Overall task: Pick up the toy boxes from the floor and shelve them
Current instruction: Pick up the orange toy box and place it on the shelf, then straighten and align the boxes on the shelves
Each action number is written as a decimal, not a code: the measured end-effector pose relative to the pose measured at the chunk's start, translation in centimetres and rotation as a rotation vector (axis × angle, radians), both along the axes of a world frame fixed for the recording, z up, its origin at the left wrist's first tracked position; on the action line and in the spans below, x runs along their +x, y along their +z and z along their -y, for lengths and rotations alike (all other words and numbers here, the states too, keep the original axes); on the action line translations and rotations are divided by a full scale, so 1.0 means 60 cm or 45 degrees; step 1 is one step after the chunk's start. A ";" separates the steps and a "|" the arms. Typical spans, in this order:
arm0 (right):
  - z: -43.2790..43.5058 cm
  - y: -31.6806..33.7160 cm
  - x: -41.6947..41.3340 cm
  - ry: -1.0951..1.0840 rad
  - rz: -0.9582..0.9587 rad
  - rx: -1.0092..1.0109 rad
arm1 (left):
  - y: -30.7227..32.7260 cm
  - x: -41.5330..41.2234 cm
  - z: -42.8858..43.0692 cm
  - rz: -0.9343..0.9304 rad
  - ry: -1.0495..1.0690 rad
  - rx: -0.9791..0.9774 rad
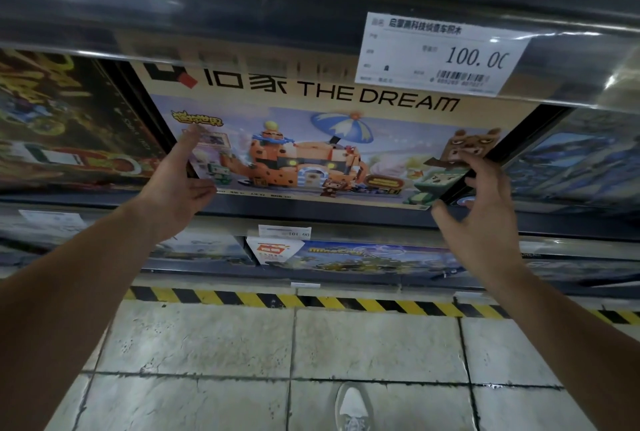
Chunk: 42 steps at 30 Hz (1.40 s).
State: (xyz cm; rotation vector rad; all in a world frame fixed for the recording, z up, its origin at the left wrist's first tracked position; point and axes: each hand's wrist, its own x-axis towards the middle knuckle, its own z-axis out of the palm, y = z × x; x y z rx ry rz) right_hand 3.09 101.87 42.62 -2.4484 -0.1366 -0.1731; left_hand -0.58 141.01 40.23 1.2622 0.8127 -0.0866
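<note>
A large toy box (pixel 311 139) printed with "THE DREAM" and an orange block-built house stands upright on the middle shelf (pixel 346 219), facing me. My left hand (pixel 180 184) lies flat against the box's lower left edge, fingers stretched out. My right hand (pixel 481 202) is at the box's lower right corner, fingers spread and curled, touching or just off the edge. Neither hand closes around the box.
Dark toy boxes (pixel 69 125) stand left of it and blue ones (pixel 571 160) to its right. A price tag (pixel 440 52) reading 100.00 hangs on the shelf rail above. More boxes (pixel 363 257) fill the lower shelf. Below run hazard tape (pixel 311 300), floor tiles and my shoe (pixel 351 410).
</note>
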 end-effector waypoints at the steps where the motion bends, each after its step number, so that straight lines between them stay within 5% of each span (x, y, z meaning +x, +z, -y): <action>1: -0.001 0.000 0.000 -0.004 -0.007 0.026 | -0.001 -0.001 0.000 0.003 -0.003 -0.005; 11: 0.007 0.010 -0.003 0.029 -0.092 0.072 | 0.011 -0.006 0.018 -0.014 0.041 0.019; 22: 0.023 0.045 -0.055 -0.034 -0.150 0.091 | 0.072 -0.094 0.026 -0.009 -0.060 0.313; 29: 0.032 0.140 -0.125 -0.091 -0.078 0.131 | 0.205 -0.185 0.050 0.139 -0.105 0.617; 42: 0.065 0.509 -0.108 -0.101 0.171 0.292 | 0.585 -0.214 0.060 0.294 0.014 0.980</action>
